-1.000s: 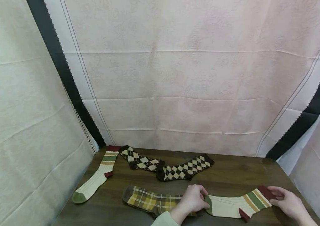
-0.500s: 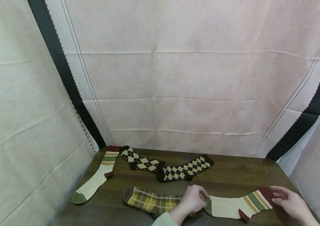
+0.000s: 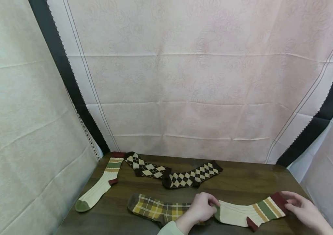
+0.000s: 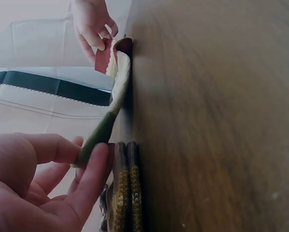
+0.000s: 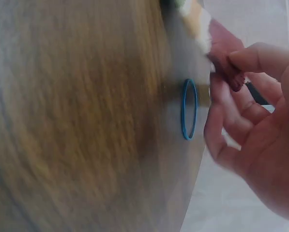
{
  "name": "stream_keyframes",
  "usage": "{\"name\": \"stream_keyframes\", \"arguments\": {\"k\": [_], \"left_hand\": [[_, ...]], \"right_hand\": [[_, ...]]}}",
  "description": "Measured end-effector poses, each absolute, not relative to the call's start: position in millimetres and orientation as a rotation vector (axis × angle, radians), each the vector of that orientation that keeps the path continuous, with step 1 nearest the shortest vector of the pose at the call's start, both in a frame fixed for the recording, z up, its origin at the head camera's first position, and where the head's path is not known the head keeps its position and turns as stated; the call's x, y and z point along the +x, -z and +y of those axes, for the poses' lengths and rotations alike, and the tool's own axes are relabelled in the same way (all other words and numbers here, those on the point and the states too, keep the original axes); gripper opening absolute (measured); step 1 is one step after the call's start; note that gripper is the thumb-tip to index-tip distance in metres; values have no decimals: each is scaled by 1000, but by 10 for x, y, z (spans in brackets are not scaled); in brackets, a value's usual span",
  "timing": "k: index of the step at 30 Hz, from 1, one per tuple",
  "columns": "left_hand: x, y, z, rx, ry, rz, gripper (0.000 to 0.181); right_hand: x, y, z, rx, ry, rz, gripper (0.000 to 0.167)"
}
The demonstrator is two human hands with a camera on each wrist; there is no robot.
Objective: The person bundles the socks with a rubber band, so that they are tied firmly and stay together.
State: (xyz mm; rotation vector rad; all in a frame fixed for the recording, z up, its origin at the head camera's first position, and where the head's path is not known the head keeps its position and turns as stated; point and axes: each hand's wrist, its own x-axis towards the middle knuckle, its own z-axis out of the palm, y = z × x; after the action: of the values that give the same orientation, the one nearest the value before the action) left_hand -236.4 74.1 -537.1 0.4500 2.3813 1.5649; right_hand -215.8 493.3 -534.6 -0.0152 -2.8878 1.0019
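A cream sock (image 3: 234,213) with green toe and maroon cuff stretches between both hands at the table's front right. The left hand (image 3: 203,207) pinches its green toe (image 4: 97,140) between thumb and fingers, as the left wrist view shows. At the other end, the right hand (image 3: 304,210) pinches the maroon cuff (image 5: 224,48). Beside and partly beneath the left hand lies a yellow-grey plaid sock (image 3: 154,209); in the left wrist view its edge shows as two layers.
Another cream sock (image 3: 98,187) lies at the table's left. Two argyle socks (image 3: 151,169) (image 3: 184,179) touch near the back edge. A blue ring (image 5: 189,110) lies on the wooden table (image 3: 242,176). Cloth walls (image 3: 184,114) stand behind and at both sides.
The right hand has moved slightly right and up with the cuff. The sock's toe end has risen a little in the left hand's fingers; the other socks have not moved.
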Motion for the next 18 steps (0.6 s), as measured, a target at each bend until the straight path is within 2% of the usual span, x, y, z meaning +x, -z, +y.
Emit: {"name": "stream_keyframes", "arguments": {"k": [3,8,13,18], "left_hand": [[-2364,5366,745,432,-1590,2371,33],[-2375,5374,748,383,-1587,2371,39],[-2375,5370,729,384,-1559,2403,37],[-2362,5347,693,371,-1600,2375,37]], "right_hand": [[-2131,5349,4948,50,-1033,-2856,41],[-2080,5343,4958,128,-1209,-2866,26],[-2062,5317,4960,87,-1282,-2924,30],[-2072,5306,4937,38,-1205,-2937,26]]}}
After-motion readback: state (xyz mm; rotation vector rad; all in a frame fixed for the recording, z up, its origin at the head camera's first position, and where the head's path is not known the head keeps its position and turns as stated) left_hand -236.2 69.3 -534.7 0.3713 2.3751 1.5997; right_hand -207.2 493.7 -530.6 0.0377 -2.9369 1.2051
